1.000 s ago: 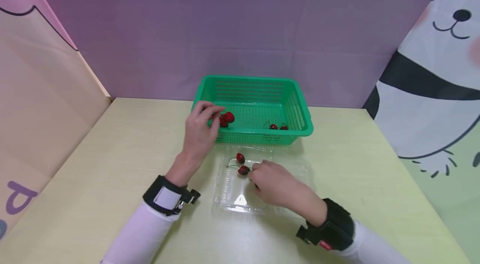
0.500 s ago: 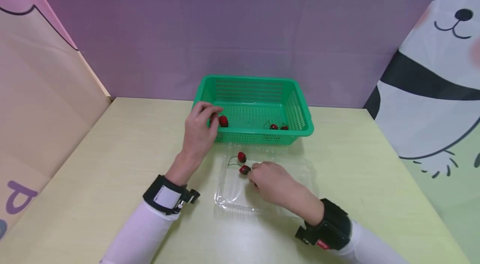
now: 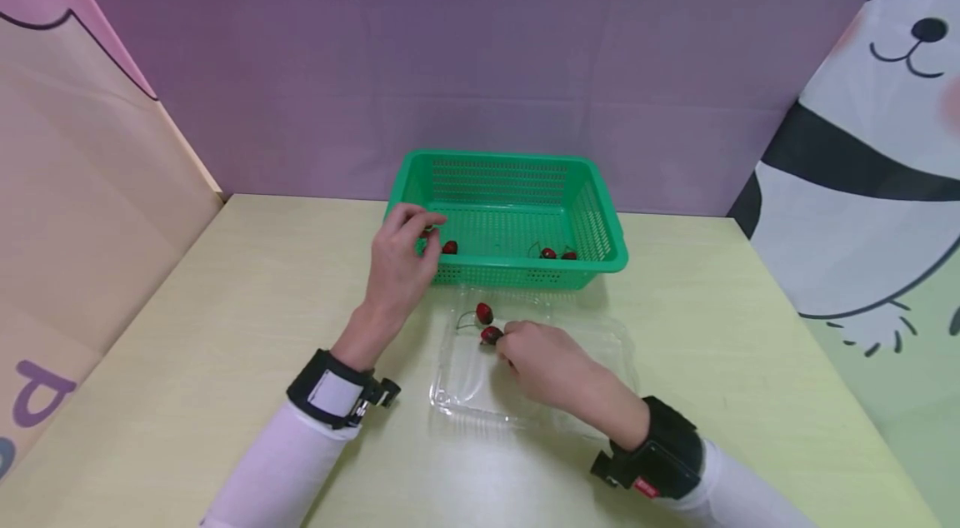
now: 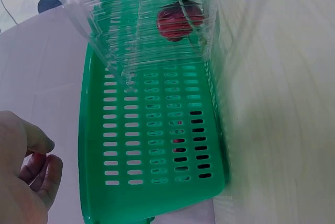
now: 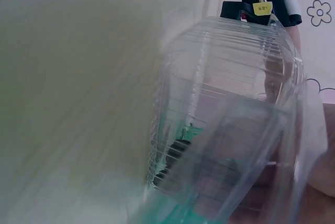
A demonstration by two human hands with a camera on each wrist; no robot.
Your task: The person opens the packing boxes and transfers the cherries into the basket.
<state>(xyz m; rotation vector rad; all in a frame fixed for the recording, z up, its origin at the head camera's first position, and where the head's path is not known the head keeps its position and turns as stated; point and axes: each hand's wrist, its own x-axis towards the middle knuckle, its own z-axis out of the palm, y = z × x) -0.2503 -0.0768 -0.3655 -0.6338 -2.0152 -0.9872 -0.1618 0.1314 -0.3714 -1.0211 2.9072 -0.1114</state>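
Note:
My left hand [image 3: 405, 257] hovers at the near left corner of the green basket [image 3: 517, 264], fingers loosely bent. Nothing shows between its fingertips [image 4: 47, 145] in the left wrist view. Just beneath it a red cherry [image 3: 450, 247] lies in the basket. My right hand [image 3: 543, 357] reaches down into a clear plastic box [image 3: 453, 395] with curled fingers. It pinches a dark red cherry [image 3: 491, 336] at its right side; the contact itself is mostly hidden. A second cherry [image 3: 484, 313] lies behind that one, with thin stems curving left. In the left wrist view the box wall [image 4: 136, 51] covers both cherries.
Two more cherries [image 3: 558, 255] with stems lie at the basket's near right. The plastic box stands on a pale wooden table [image 3: 187, 345], close in front of the basket. A purple cloth [image 3: 487, 53] hangs behind, with printed panels at both sides.
The cherries at my left fingertips have dropped into the basket, while that hand stays in place. The plastic box and its cherries have shifted slightly right; my right hand has hardly moved.

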